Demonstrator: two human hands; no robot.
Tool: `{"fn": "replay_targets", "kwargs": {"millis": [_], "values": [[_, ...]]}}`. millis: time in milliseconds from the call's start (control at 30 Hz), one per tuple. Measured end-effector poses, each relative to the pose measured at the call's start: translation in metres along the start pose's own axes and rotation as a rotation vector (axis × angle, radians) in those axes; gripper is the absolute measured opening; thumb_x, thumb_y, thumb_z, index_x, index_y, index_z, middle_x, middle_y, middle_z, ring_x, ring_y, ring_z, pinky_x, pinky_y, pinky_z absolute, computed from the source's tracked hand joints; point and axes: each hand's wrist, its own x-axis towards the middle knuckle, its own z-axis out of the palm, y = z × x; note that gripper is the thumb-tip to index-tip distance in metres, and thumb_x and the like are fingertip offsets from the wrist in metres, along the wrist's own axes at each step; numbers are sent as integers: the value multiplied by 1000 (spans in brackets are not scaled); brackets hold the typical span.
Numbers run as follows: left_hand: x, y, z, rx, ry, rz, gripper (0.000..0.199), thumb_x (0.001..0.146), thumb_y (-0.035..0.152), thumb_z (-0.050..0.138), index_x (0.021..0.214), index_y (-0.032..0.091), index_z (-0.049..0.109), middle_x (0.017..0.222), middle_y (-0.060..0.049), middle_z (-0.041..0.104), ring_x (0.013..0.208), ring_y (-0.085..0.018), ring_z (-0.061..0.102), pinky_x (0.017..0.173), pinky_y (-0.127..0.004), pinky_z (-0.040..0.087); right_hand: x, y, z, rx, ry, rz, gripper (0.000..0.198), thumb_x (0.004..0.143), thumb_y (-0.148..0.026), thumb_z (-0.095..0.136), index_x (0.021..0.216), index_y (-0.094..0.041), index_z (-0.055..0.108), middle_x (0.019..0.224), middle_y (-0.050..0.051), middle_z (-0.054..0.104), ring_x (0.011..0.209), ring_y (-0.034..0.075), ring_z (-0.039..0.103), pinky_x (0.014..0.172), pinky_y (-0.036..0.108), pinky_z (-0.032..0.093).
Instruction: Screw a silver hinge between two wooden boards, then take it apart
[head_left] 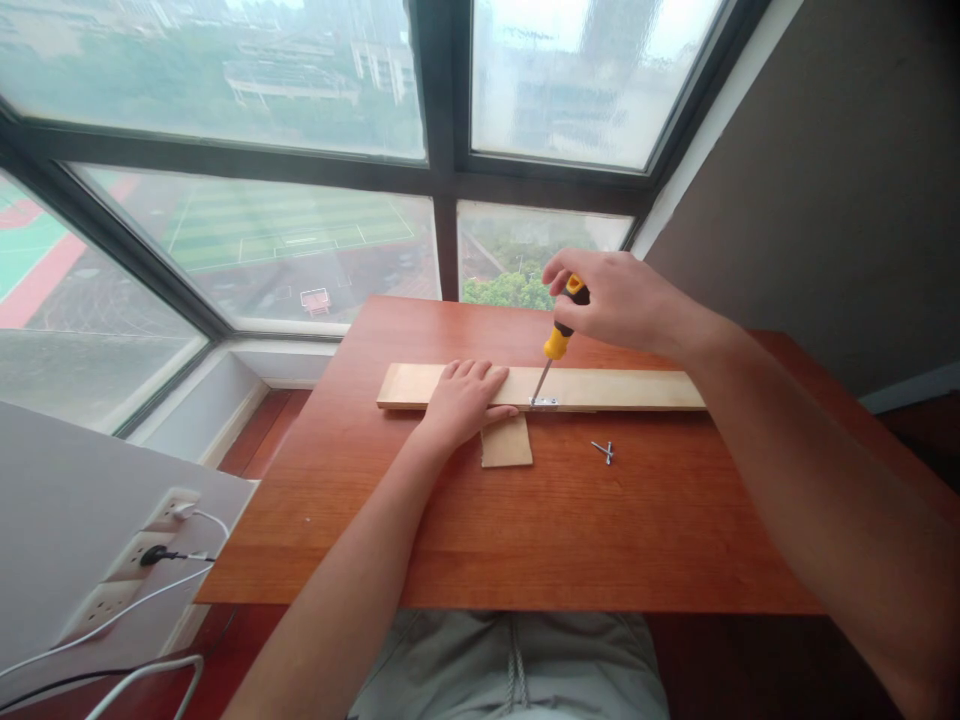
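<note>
Right hand [600, 290] grips yellow-and-black screwdriver [556, 343], tip at metal plate [546, 403]; left hand [466, 400] lies flat, fingers extended, on wooden board [615, 388].

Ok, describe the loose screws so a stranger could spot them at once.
On the reddish-brown table, a long pale plank lies crosswise. Nearer the camera, right of the square wood piece, lie the screws: slim, silvery, crossed and loose, unlike the metal plate on the plank.
</note>
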Motion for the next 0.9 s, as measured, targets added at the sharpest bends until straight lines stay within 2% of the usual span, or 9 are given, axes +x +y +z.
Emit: {"fn": "replay_targets", "kwargs": {"millis": [100, 267, 333, 400, 500, 567, 633, 767, 900], "values": [[0, 0, 0, -4, -4, -4, 58, 86, 65, 51, 129, 26, 49, 123, -11, 57, 116, -29, 49, 100, -41, 31, -1, 1, -2, 62, -56, -32, 33, 77, -23, 57, 110, -22, 61, 105, 5, 69, 86, 20, 61, 69, 30, 43], [0, 0, 1, -5, 0, -1, 57, 87, 65, 50, 129, 27, 49, 123, -11, 57, 116, -29, 49, 100, -41, 31, 0, -2, 2, -70, 43, 79, 27, 88, -44, 49, 96, -24, 66, 76, 4, 67, 73, 21, 59, 63, 32, 39], [0, 0, 1, -4, 5, -1, 57, 87, 65, 50, 129, 26, 49, 123, -11, 57, 116, -29, 49, 100, -41, 31, 0, -3, 4, -76, 68, 76, 24, 88, -38, 48, 94, -24, 67, 74, 3, 66, 71, 20, 59, 63, 32, 38], [0, 0, 0, 0, 5, 1, 58, 87, 66, 49, 128, 26, 50, 122, -11, 58, 115, -29, 50, 100, -40, 32, 0, -2, 4, -34, 75, 40, 22, 83, -28, 51, 99, -23, 65, 82, 3, 68, 76, 20, 59, 65, 32, 39], [0, 1, -1, 5, 2, 3, 59, 87, 67, 48, 128, 24, 50, 121, -11, 58, 114, -28, 50, 99, -40, 32, -1, -1, 2, 31, 34, -10, 28, 74, -19, 56, 101, -21, 63, 95, 5, 67, 82, 20, 59, 68, 32, 41], [0, 1, -1, 5, 2, 2, 59, 87, 67, 48, 128, 24, 50, 121, -11, 58, 114, -28, 50, 99, -40, 32, -2, -1, 0, 37, 9, -21, 25, 74, -19, 56, 98, -21, 63, 94, 5, 66, 80, 20, 58, 68, 32, 41], [0, 1, -1, 7, 1, 0, 58, 87, 67, 48, 127, 25, 50, 121, -11, 58, 114, -28, 50, 100, -40, 32, -3, -3, 0, 2, 25, 8, 17, 79, -28, 55, 94, -22, 62, 89, 5, 66, 77, 20, 57, 66, 33, 40], [0, 0, -1, 6, 2, -1, 57, 87, 66, 48, 127, 26, 50, 122, -10, 58, 115, -28, 50, 100, -40, 31, -4, -2, 4, -110, 96, 132, 25, 86, -46, 52, 91, -24, 63, 80, 5, 66, 73, 22, 57, 62, 33, 36], [0, 0, -1, 11, 0, 0, 59, 87, 67, 48, 128, 25, 50, 121, -11, 58, 114, -28, 50, 100, -40, 31, -3, 2, 4, -63, 74, 78, 19, 82, -30, 55, 98, -24, 62, 85, 4, 67, 76, 22, 59, 64, 32, 38]]}}
